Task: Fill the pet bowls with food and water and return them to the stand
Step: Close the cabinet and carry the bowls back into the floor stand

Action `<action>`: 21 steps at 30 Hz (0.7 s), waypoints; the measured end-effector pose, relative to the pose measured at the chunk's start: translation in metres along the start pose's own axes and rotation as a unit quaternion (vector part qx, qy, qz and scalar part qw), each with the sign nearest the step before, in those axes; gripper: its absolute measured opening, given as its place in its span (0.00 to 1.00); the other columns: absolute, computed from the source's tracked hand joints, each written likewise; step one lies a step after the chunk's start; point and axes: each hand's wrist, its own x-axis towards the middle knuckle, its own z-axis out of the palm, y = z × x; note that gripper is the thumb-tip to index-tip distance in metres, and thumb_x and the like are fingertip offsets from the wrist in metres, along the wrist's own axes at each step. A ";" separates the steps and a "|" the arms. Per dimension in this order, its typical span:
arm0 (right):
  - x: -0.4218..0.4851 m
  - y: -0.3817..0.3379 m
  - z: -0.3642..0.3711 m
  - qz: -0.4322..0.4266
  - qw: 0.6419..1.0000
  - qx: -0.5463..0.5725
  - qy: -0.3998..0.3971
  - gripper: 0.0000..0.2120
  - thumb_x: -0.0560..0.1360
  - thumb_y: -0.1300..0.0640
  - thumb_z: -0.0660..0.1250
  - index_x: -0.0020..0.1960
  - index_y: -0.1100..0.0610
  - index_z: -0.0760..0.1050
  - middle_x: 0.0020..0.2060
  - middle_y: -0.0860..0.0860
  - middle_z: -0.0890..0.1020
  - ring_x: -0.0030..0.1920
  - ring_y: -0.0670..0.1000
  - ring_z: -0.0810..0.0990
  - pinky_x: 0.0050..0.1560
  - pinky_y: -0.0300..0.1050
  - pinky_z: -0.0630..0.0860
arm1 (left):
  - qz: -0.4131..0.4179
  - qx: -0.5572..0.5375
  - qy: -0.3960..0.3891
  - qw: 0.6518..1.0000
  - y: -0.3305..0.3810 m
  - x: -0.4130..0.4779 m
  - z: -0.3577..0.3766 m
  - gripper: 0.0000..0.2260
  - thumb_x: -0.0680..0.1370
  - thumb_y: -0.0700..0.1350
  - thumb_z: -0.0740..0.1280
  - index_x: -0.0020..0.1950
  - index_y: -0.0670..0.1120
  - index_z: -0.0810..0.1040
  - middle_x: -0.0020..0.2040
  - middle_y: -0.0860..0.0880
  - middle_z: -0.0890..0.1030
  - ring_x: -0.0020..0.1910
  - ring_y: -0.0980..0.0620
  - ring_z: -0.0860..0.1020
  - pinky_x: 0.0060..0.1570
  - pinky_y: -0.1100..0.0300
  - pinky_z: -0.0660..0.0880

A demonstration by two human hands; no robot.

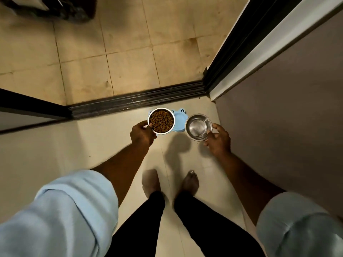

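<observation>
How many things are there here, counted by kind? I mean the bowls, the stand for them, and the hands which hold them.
Steel bowls: 2 (kibble bowl, water bowl)
Stands: 1 (blue stand, on the floor)
Hands: 2 (left hand holds the kibble bowl, right hand holds the water bowl)
Total: 5

A dark, ribbed sliding-door track [137, 102] crosses the floor. Beyond it lie beige floor tiles [130, 52] with dark grout lines and brownish stains, and a dark, blurred object [55, 8] sits at their far left corner. On the near side of the track the floor [55, 145] is pale, smooth and warmly lit. A black door frame [241, 43] rises from the track's right end, beside a grey-mauve wall [287, 117].
</observation>
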 end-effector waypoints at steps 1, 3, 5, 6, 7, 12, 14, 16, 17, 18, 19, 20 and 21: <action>0.010 0.011 0.007 0.003 1.000 0.004 0.000 0.13 0.81 0.60 0.69 0.65 0.55 0.78 0.33 0.53 0.85 0.23 0.47 0.82 0.38 0.45 0.81 | -0.004 -0.003 -0.002 1.000 -0.010 0.007 0.005 0.10 0.81 0.46 0.68 0.61 0.47 0.82 0.41 0.42 0.86 0.26 0.55 0.80 0.25 0.66 0.72; 0.029 0.034 0.024 0.007 1.000 0.003 -0.003 0.11 0.81 0.59 0.68 0.63 0.51 0.78 0.31 0.51 0.85 0.24 0.48 0.82 0.41 0.50 0.82 | -0.006 -0.001 -0.011 1.000 -0.031 0.019 0.014 0.12 0.81 0.46 0.68 0.63 0.47 0.82 0.39 0.43 0.86 0.28 0.55 0.81 0.28 0.65 0.72; 0.044 0.052 0.040 0.010 1.000 0.003 -0.006 0.10 0.81 0.59 0.68 0.61 0.49 0.77 0.35 0.56 0.86 0.25 0.48 0.83 0.37 0.47 0.80 | -0.008 -0.001 -0.017 1.000 -0.052 0.030 0.023 0.12 0.81 0.47 0.67 0.63 0.47 0.82 0.37 0.44 0.85 0.29 0.54 0.81 0.30 0.65 0.73; 0.049 0.059 0.048 0.012 1.000 0.009 -0.006 0.10 0.81 0.59 0.69 0.60 0.48 0.78 0.38 0.59 0.86 0.24 0.49 0.83 0.35 0.45 0.79 | -0.013 -0.007 -0.015 1.000 -0.061 0.035 0.026 0.12 0.81 0.47 0.67 0.63 0.47 0.82 0.37 0.44 0.85 0.29 0.53 0.81 0.30 0.64 0.73; 0.053 0.064 0.054 0.013 1.000 0.009 -0.006 0.10 0.81 0.59 0.69 0.60 0.48 0.78 0.40 0.61 0.86 0.24 0.49 0.83 0.34 0.44 0.78 | -0.017 -0.009 -0.009 1.000 -0.068 0.041 0.029 0.12 0.81 0.47 0.67 0.63 0.47 0.82 0.36 0.44 0.85 0.29 0.52 0.81 0.31 0.64 0.73; 0.080 0.095 0.094 -0.008 1.000 -0.022 -0.017 0.11 0.80 0.57 0.70 0.62 0.50 0.80 0.45 0.59 0.87 0.31 0.50 0.85 0.29 0.39 0.79 | -0.029 -0.001 0.018 0.999 -0.102 0.085 0.051 0.11 0.80 0.48 0.67 0.60 0.48 0.83 0.36 0.43 0.85 0.29 0.54 0.81 0.27 0.69 0.72; 0.085 0.096 0.101 -0.011 0.999 -0.024 -0.021 0.09 0.80 0.56 0.69 0.59 0.47 0.79 0.44 0.57 0.87 0.30 0.50 0.85 0.27 0.39 0.79 | -0.038 -0.014 0.023 0.999 -0.103 0.093 0.055 0.10 0.80 0.48 0.68 0.59 0.49 0.83 0.37 0.42 0.85 0.27 0.54 0.80 0.28 0.67 0.72; 0.094 0.102 0.111 -0.009 0.999 -0.018 -0.027 0.10 0.80 0.57 0.69 0.60 0.48 0.79 0.43 0.58 0.87 0.26 0.47 0.84 0.24 0.37 0.74 | -0.044 -0.020 0.024 0.999 -0.109 0.102 0.060 0.09 0.80 0.48 0.68 0.59 0.49 0.83 0.35 0.43 0.85 0.28 0.54 0.80 0.32 0.63 0.72; 0.101 0.108 0.120 -0.012 0.999 -0.018 -0.029 0.10 0.81 0.57 0.69 0.61 0.49 0.79 0.44 0.59 0.87 0.26 0.47 0.84 0.24 0.37 0.74 | -0.044 -0.020 0.026 0.998 -0.115 0.111 0.062 0.09 0.80 0.48 0.68 0.58 0.50 0.83 0.34 0.44 0.84 0.28 0.54 0.80 0.32 0.63 0.72; 0.107 0.115 0.130 -0.014 0.999 -0.015 -0.029 0.10 0.81 0.57 0.68 0.61 0.48 0.79 0.44 0.58 0.87 0.26 0.48 0.84 0.24 0.38 0.74 | -0.043 -0.019 0.027 0.999 -0.122 0.120 0.065 0.09 0.79 0.48 0.68 0.58 0.50 0.83 0.34 0.44 0.84 0.27 0.54 0.80 0.32 0.63 0.72; 0.114 0.123 0.137 -0.017 0.999 -0.014 -0.028 0.10 0.81 0.57 0.68 0.60 0.47 0.79 0.44 0.58 0.87 0.27 0.49 0.84 0.26 0.41 0.76 | -0.044 -0.019 0.027 0.998 -0.127 0.128 0.068 0.09 0.79 0.48 0.68 0.58 0.50 0.83 0.34 0.44 0.84 0.27 0.54 0.80 0.31 0.64 0.72; 0.118 0.130 0.145 -0.019 0.999 -0.012 -0.026 0.10 0.80 0.56 0.68 0.59 0.46 0.79 0.45 0.56 0.88 0.28 0.52 0.85 0.30 0.46 0.80 | -0.048 -0.018 0.027 0.998 -0.132 0.136 0.070 0.09 0.79 0.48 0.68 0.57 0.51 0.83 0.35 0.44 0.84 0.27 0.54 0.80 0.28 0.66 0.72; 0.124 0.137 0.152 -0.020 0.999 -0.010 -0.023 0.10 0.79 0.54 0.69 0.59 0.46 0.79 0.45 0.55 0.88 0.30 0.54 0.86 0.35 0.53 0.83 | -0.047 -0.017 0.029 0.998 -0.136 0.142 0.072 0.08 0.79 0.48 0.68 0.57 0.51 0.83 0.35 0.44 0.84 0.26 0.55 0.80 0.25 0.69 0.71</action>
